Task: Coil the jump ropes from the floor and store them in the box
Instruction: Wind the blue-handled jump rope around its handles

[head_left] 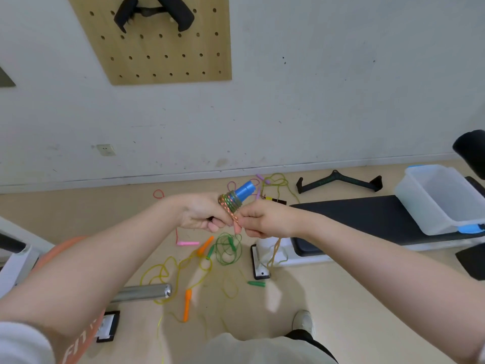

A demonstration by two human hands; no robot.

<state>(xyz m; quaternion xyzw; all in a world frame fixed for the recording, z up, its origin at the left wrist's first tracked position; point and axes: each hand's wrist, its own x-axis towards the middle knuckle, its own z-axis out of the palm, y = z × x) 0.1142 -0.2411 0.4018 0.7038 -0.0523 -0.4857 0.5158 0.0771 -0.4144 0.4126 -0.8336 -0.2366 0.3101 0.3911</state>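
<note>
Floor (341, 298) carries most of what's left. Black bench (367, 216) along the floor's right side, with the clear plastic box (433, 198) sitting on its far right end. Box looks empty from here, so nothing stored yet, as far as I can judge.

Loose ropes on the floor: a yellow rope (168, 269) with orange handles sprawled near the front-left, next to a steel bar (143, 292); a green rope (228, 249) partly bunched mid-floor, one green handle lying apart to its right; a pink rope (183, 241) just left of it; a purple-handled rope (273, 182) tangled by the back wall edge. At least four uncoiled.

Rope in hand: multicolour braided cord (231, 202) wound in tight turns around a blue handle (245, 191), held up in front of the person. A tail of cord hangs from the right hand down toward the bench foot, so winding isn't finished.

Left hand (202, 214): fingers curled around the lower part of the handles, below the wraps. Right hand (262, 219): fingers curled, pinching the cord just beside the wraps, where a pink handle tip pokes out below.

Judgement: first rope mid-coil, task early.
</note>
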